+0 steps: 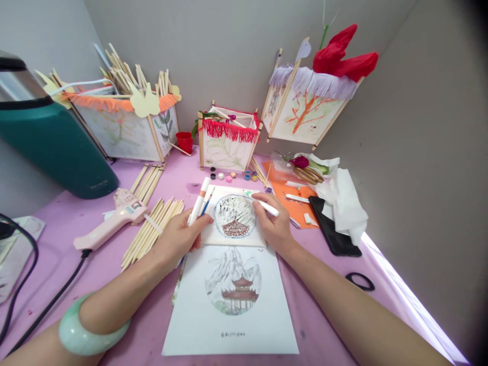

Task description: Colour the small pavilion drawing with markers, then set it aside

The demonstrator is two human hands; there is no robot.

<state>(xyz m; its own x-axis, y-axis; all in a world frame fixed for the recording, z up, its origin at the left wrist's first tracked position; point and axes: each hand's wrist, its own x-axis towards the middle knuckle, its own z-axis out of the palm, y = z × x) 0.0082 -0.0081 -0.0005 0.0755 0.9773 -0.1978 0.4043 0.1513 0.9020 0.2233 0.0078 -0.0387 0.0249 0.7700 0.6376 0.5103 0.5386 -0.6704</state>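
Observation:
My left hand is closed around a white marker with a brownish band and a thin blue-handled brush. It rests at the left edge of a small white panel. Drawn on the panel is a circle with dark strokes and a brown roof. A white marker is pinched in my right hand, its tip near a small green patch at the panel's upper right. Below the panel lies a printed sheet showing a round picture of mountains and a pavilion.
Left are a pink glue gun, bundled wooden sticks and a teal bottle. Small paint pots stand beyond the panel, before a red-fringed lantern. At right lie a black phone, crumpled tissue and orange paper.

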